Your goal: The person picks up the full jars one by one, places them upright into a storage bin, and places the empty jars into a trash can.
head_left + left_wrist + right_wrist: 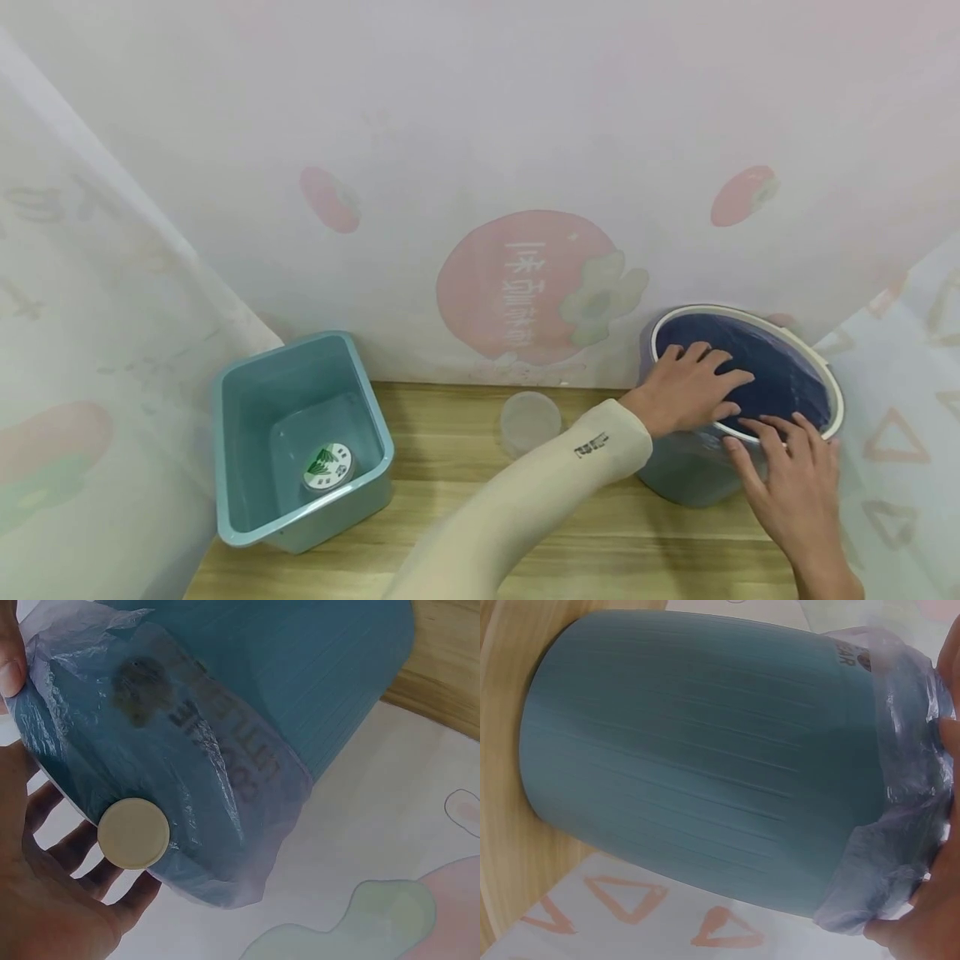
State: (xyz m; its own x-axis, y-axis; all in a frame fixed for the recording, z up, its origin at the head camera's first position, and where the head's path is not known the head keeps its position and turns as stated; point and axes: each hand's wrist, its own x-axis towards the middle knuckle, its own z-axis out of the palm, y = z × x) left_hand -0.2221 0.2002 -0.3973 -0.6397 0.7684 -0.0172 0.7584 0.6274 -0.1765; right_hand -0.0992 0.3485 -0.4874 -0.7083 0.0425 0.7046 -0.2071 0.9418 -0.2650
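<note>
A blue-green trash can (pixel 701 479) stands at the right of the table, lined with a translucent purple bag (pixel 210 847) folded over its mouth. A white ring (pixel 839 400) runs round the mouth. My left hand (pixel 678 387), with the sleeved arm, has its fingers spread over the opening at the left side. Close to those fingers in the left wrist view, a cream round disc (pixel 133 832) sits at the rim. My right hand (pixel 798 487) rests at the near right rim, fingers loosely bent over the edge and thumb apart.
A blue-green rectangular basin (pixel 225 442) stands at the left, holding a round container with a white and green label (pixel 328 467). Between basin and can, a translucent round container (pixel 531 421) is on the wooden table (pixel 435 467). Printed cloth (pixel 480 125) hangs behind.
</note>
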